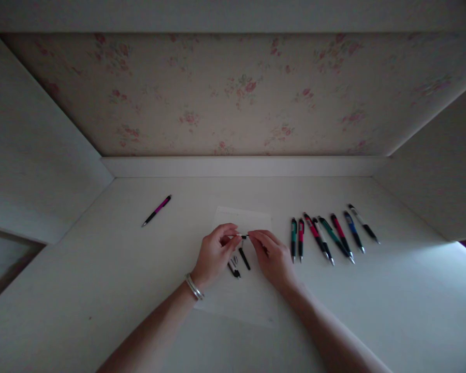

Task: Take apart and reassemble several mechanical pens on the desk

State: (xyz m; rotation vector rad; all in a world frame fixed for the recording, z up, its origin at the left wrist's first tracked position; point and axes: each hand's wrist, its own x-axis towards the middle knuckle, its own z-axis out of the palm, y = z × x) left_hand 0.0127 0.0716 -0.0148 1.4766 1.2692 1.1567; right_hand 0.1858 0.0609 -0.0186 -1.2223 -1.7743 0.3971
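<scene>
My left hand and my right hand meet over a white sheet of paper, fingertips pinched. Between them spans a small dark pen part, with a white bit at the left fingers. I cannot tell whether it is one piece or two. Just below the fingers lies a black pen barrel piece. Beside it, partly behind my left hand, are a curved black pen piece and a small silver piece.
Several pens in green, red, blue and white lie in a row at the right, among them a blue pen. A purple and black pen lies alone at the left. White side panels and a floral back wall enclose the desk.
</scene>
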